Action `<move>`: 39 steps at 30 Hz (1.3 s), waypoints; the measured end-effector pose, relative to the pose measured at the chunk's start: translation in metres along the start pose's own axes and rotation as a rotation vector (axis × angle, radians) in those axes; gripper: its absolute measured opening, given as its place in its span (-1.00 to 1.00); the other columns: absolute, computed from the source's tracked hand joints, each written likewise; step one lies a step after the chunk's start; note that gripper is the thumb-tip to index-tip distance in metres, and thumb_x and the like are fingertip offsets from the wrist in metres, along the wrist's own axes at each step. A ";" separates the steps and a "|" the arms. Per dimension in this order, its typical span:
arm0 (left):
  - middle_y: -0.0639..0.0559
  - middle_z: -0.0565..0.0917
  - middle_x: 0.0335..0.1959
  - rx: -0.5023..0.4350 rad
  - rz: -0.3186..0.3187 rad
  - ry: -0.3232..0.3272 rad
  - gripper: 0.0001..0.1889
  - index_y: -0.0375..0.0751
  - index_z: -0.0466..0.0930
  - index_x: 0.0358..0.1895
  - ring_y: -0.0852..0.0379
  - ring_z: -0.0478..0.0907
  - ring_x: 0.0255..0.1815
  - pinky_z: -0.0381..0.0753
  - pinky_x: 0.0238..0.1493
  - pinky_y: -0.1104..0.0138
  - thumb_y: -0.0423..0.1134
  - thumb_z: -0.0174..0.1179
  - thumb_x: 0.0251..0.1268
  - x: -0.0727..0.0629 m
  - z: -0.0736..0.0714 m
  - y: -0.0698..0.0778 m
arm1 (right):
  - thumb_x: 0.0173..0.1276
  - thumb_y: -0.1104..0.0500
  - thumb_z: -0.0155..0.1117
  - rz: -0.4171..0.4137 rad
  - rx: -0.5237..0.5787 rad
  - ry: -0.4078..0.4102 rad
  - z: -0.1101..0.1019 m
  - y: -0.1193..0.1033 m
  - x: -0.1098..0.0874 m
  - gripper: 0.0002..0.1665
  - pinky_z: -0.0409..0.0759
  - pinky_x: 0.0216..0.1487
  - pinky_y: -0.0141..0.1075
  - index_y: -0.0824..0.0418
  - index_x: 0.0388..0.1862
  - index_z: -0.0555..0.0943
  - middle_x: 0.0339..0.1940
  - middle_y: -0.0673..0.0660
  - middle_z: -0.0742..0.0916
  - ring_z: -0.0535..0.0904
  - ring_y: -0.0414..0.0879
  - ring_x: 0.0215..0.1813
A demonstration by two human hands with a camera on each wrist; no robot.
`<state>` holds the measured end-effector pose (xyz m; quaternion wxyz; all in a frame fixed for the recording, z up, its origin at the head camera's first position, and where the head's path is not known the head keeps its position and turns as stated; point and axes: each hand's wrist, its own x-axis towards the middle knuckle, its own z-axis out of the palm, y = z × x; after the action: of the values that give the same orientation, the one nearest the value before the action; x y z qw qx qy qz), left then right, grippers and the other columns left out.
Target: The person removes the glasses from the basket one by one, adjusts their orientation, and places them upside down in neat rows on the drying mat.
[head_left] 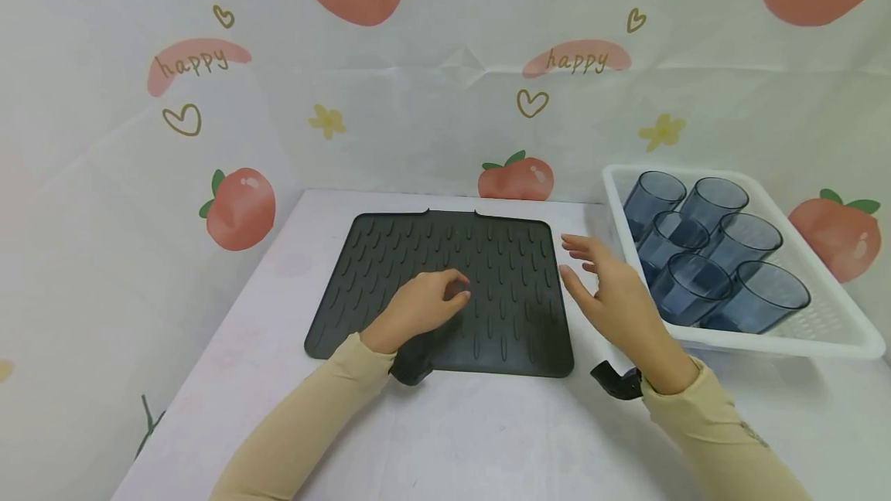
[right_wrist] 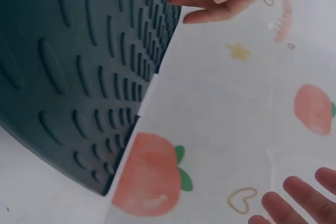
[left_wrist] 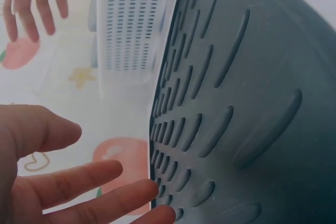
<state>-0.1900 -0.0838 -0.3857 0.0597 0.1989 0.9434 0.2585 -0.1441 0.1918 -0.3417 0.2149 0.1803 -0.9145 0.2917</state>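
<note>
A dark ribbed drying mat lies flat on the white table. Over its middle hovers my left hand, fingers relaxed and thumb apart, holding nothing. My right hand is above the table between the mat's right edge and a white plastic basket, its fingers loosely extended with nothing in them. Several clear blue-grey glasses stand in the basket, grouped toward its left side. In the left wrist view, the left fingers spread beside the mat's raised ribs.
A white backdrop sheet with printed fruit, hearts and flowers rises behind the table. The basket's tall perforated wall borders the right side of the work area. Black wrist straps sit at both cuffs.
</note>
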 end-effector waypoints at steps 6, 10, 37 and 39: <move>0.14 0.67 -0.24 -0.047 -0.005 -0.025 -0.68 0.00 0.59 0.11 0.26 0.54 -0.36 0.54 -0.36 0.32 -0.02 0.08 0.41 -0.004 -0.001 0.001 | 0.35 0.26 0.25 -0.029 0.014 0.088 -0.018 -0.002 -0.003 -0.48 0.60 0.04 -0.03 0.27 0.28 0.43 0.18 0.20 0.63 0.64 0.13 0.05; 0.14 0.68 -0.24 -0.066 -0.001 -0.041 -0.68 -0.04 0.59 0.12 0.24 0.54 -0.34 0.55 -0.35 0.31 -0.04 0.07 0.42 -0.005 -0.001 0.001 | 0.34 0.31 0.25 -0.036 0.031 0.153 -0.030 0.001 -0.004 -0.48 0.51 0.14 -0.53 0.28 0.27 0.45 0.14 0.22 0.65 0.62 0.14 0.07; 0.14 0.72 -0.17 -0.118 0.010 -0.070 -0.67 -0.05 0.58 0.13 0.18 0.62 -0.15 0.61 -0.17 0.23 -0.05 0.05 0.43 -0.010 -0.002 0.003 | 0.38 0.25 0.17 0.184 0.260 0.553 -0.086 0.051 -0.019 -0.57 0.40 0.27 -0.53 0.07 0.22 0.48 0.05 -0.31 0.60 0.54 -0.42 0.12; 0.14 0.71 -0.16 -0.116 0.007 -0.071 -0.67 -0.04 0.58 0.13 0.17 0.62 -0.13 0.61 -0.16 0.22 -0.04 0.06 0.43 -0.010 -0.002 0.003 | 0.37 0.22 0.18 0.225 0.228 0.576 -0.089 0.055 -0.021 -0.57 0.41 0.27 -0.52 0.07 0.22 0.49 0.05 -0.30 0.61 0.54 -0.44 0.11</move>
<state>-0.1798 -0.0866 -0.3828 0.1037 0.2077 0.9234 0.3056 -0.1259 0.2931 -0.3115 0.4093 0.0111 -0.7920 0.4529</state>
